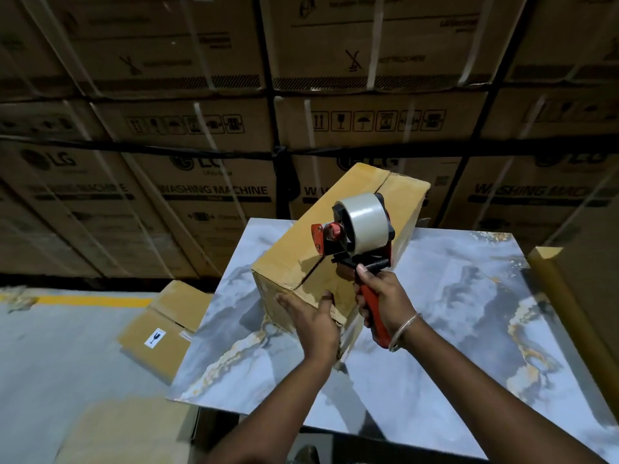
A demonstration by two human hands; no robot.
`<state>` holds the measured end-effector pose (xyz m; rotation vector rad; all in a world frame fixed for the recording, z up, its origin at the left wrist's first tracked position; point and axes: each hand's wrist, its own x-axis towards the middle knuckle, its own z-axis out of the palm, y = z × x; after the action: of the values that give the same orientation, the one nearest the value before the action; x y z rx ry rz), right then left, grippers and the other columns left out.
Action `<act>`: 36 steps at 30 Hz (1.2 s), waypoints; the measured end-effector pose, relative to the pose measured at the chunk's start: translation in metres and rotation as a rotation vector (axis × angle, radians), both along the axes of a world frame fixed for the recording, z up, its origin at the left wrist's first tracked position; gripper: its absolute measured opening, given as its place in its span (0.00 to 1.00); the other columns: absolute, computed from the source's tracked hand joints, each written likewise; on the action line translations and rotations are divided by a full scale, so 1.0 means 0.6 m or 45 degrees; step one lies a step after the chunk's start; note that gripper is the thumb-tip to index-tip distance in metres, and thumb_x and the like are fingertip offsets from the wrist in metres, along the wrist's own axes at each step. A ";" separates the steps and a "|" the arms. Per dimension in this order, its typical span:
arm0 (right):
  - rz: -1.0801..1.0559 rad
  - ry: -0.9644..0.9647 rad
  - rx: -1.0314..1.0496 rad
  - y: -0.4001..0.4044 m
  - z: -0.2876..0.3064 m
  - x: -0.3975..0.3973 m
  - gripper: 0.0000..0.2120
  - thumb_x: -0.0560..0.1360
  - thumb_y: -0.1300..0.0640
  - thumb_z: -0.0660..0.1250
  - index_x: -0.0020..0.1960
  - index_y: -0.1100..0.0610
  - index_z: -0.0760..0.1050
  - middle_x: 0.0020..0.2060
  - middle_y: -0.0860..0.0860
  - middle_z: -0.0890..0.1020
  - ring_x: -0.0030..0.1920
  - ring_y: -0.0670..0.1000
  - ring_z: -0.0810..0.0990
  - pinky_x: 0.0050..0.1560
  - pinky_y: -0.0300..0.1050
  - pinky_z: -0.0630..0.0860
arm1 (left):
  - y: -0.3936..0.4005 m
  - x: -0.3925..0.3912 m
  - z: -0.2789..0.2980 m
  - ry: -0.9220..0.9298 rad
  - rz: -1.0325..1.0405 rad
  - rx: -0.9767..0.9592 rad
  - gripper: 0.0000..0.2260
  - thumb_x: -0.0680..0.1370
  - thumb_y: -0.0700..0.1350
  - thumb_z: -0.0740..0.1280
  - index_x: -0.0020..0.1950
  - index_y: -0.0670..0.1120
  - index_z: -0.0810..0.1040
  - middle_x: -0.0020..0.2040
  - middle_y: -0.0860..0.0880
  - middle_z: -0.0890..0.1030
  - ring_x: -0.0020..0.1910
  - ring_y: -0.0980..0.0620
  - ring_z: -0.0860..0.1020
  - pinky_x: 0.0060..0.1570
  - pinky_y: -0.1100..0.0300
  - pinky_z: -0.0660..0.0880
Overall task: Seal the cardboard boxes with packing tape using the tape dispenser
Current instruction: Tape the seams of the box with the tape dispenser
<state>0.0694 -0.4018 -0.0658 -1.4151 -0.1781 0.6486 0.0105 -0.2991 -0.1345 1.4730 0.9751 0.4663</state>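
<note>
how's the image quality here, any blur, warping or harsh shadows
Head view: wide-angle warping bows the stacked cartons; edges are dim and soft; the tape dispenser and box are sharp, lit from above, the dispenser shadowing the box; the table has mild sheen.

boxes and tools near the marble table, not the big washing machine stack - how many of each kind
Small cardboard boxes: 4 (one on the table, one on the floor to the left, one at the right edge, one blurred at bottom left)
Tape dispensers: 1, with 1 tape roll on it
Tables: 1
Total: 7
</note>
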 end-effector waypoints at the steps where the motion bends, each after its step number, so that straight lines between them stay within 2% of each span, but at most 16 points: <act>1: 0.006 0.002 0.000 0.000 -0.001 0.000 0.20 0.80 0.46 0.65 0.38 0.61 0.72 0.26 0.54 0.70 0.23 0.52 0.66 0.25 0.41 0.61 | 0.005 -0.002 -0.002 0.011 -0.020 0.018 0.43 0.82 0.49 0.66 0.81 0.46 0.35 0.82 0.50 0.38 0.81 0.52 0.43 0.77 0.55 0.47; 7: 0.077 0.001 0.023 0.005 0.003 0.004 0.23 0.73 0.40 0.67 0.41 0.62 0.72 0.26 0.55 0.70 0.23 0.53 0.66 0.26 0.42 0.61 | 0.053 -0.005 -0.001 0.064 -0.157 0.116 0.40 0.82 0.50 0.66 0.82 0.45 0.40 0.82 0.50 0.44 0.81 0.49 0.48 0.78 0.53 0.50; 10: 0.109 0.005 0.032 0.018 0.009 0.008 0.23 0.73 0.41 0.68 0.40 0.62 0.71 0.26 0.55 0.69 0.22 0.52 0.66 0.27 0.42 0.60 | 0.093 0.001 -0.008 0.036 -0.194 0.123 0.41 0.76 0.57 0.70 0.81 0.50 0.51 0.81 0.47 0.59 0.78 0.44 0.62 0.75 0.43 0.62; 12: 0.132 0.010 0.032 0.030 0.011 0.012 0.24 0.74 0.41 0.71 0.39 0.62 0.71 0.26 0.55 0.70 0.22 0.52 0.66 0.27 0.42 0.60 | 0.127 0.009 -0.038 -0.018 -0.210 0.060 0.43 0.69 0.63 0.72 0.79 0.55 0.57 0.75 0.47 0.69 0.72 0.44 0.71 0.69 0.41 0.70; 13: 0.144 0.012 0.030 0.037 0.012 0.014 0.24 0.74 0.40 0.71 0.39 0.62 0.71 0.26 0.54 0.70 0.22 0.52 0.66 0.27 0.42 0.60 | 0.142 0.012 -0.050 -0.048 -0.231 0.034 0.43 0.67 0.62 0.74 0.77 0.56 0.59 0.72 0.48 0.73 0.68 0.45 0.74 0.67 0.42 0.72; 17: 0.188 0.028 0.018 0.071 0.017 0.021 0.24 0.71 0.39 0.67 0.39 0.61 0.71 0.26 0.54 0.70 0.23 0.52 0.66 0.27 0.41 0.62 | 0.175 0.006 -0.010 -0.147 -0.377 -0.047 0.37 0.66 0.50 0.77 0.72 0.55 0.66 0.62 0.49 0.81 0.60 0.48 0.80 0.61 0.45 0.77; 21: 0.218 0.036 -0.005 0.107 0.024 0.020 0.23 0.74 0.38 0.68 0.35 0.58 0.75 0.27 0.54 0.70 0.23 0.52 0.66 0.27 0.41 0.62 | 0.200 0.006 0.003 -0.221 -0.524 -0.122 0.27 0.74 0.30 0.71 0.71 0.45 0.68 0.57 0.44 0.83 0.56 0.48 0.82 0.51 0.58 0.79; 24: 0.241 0.060 -0.014 0.130 0.029 0.019 0.24 0.74 0.38 0.68 0.38 0.60 0.74 0.27 0.54 0.69 0.23 0.51 0.66 0.27 0.40 0.62 | 0.225 0.009 0.010 -0.159 -0.642 -0.153 0.22 0.76 0.33 0.71 0.66 0.48 0.72 0.56 0.45 0.84 0.55 0.48 0.83 0.53 0.56 0.79; 26: 0.250 0.071 -0.011 0.143 0.030 0.020 0.24 0.72 0.37 0.67 0.39 0.60 0.72 0.26 0.53 0.69 0.23 0.51 0.66 0.27 0.40 0.62 | 0.239 0.004 0.014 -0.093 -0.558 -0.095 0.17 0.76 0.42 0.71 0.63 0.51 0.77 0.56 0.49 0.84 0.55 0.49 0.82 0.59 0.50 0.77; 27: 0.250 0.072 -0.008 0.149 0.029 0.021 0.24 0.70 0.37 0.66 0.39 0.60 0.72 0.26 0.53 0.69 0.22 0.51 0.66 0.27 0.40 0.62 | 0.248 0.002 0.019 -0.045 -0.443 0.024 0.13 0.77 0.46 0.69 0.62 0.51 0.79 0.55 0.52 0.84 0.55 0.50 0.81 0.59 0.50 0.77; 29: 0.247 0.097 -0.014 0.158 0.026 0.022 0.24 0.70 0.37 0.66 0.38 0.60 0.71 0.26 0.53 0.69 0.22 0.51 0.66 0.27 0.40 0.62 | 0.269 0.002 0.036 -0.042 -0.132 0.212 0.08 0.82 0.47 0.65 0.55 0.48 0.81 0.51 0.52 0.82 0.50 0.50 0.80 0.54 0.54 0.76; 30: 0.250 0.117 -0.017 0.163 0.026 0.022 0.24 0.69 0.37 0.66 0.38 0.59 0.71 0.26 0.53 0.69 0.22 0.50 0.66 0.26 0.40 0.62 | 0.282 0.007 0.048 -0.121 -0.053 0.151 0.09 0.83 0.47 0.63 0.52 0.46 0.81 0.48 0.48 0.83 0.46 0.48 0.81 0.49 0.55 0.75; 33: 0.271 0.192 -0.014 0.177 0.024 0.017 0.23 0.69 0.38 0.66 0.38 0.59 0.71 0.26 0.52 0.68 0.22 0.50 0.65 0.26 0.40 0.62 | 0.317 0.034 0.092 -0.281 -0.096 -0.519 0.11 0.84 0.47 0.61 0.50 0.42 0.79 0.43 0.39 0.82 0.35 0.46 0.82 0.35 0.59 0.77; 34: 0.278 0.222 -0.011 0.182 0.025 0.015 0.22 0.69 0.39 0.67 0.37 0.59 0.72 0.26 0.52 0.68 0.22 0.50 0.65 0.26 0.40 0.61 | 0.327 0.041 0.108 -0.261 -0.145 -0.719 0.12 0.84 0.48 0.61 0.51 0.42 0.78 0.42 0.39 0.82 0.33 0.46 0.81 0.34 0.59 0.78; 36: 0.284 0.259 -0.013 0.190 0.025 0.010 0.22 0.69 0.39 0.69 0.37 0.59 0.72 0.26 0.52 0.68 0.22 0.50 0.65 0.27 0.40 0.61 | 0.343 0.055 0.123 -0.158 -0.278 -0.919 0.17 0.82 0.53 0.61 0.48 0.40 0.80 0.40 0.41 0.82 0.36 0.46 0.80 0.42 0.56 0.79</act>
<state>0.0755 -0.2881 -0.0507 -1.3399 -0.1734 0.9735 0.0436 -0.0934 -0.0609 0.8665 0.7572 0.0257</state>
